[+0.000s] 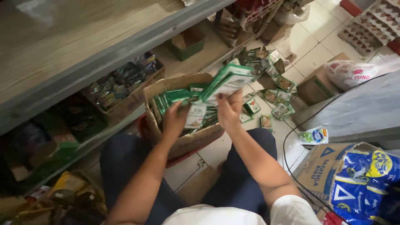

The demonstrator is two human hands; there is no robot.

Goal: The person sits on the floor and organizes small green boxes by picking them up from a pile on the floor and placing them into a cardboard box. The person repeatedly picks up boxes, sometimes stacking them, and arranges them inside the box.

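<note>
Crouched on the tiled floor (316,25) beside a shelf (104,50), I sort green-and-white sachets out of a torn cardboard box (175,143) at the centre of the frame. My right hand (228,111) is closed around a stack of sachets (228,81), thumb and fingers pinching the bottom edge so the stack fans up and to the right above the box. My left hand (174,120) reaches into the box with its fingers curled over a single sachet (195,116) standing among the rest; whether it is truly gripped or only touched I cannot tell. More loose sachets (273,89) lie scattered on the tiles in the upper right of centre, well apart from the box. A blue-and-yellow bag (366,179) sits in a carton at the lower right, and egg trays (375,23) fill the top right corner. To do this well, I judge I should keep the stack squared and pinched low, and lift one sachet at a time so none slides loose.
</note>
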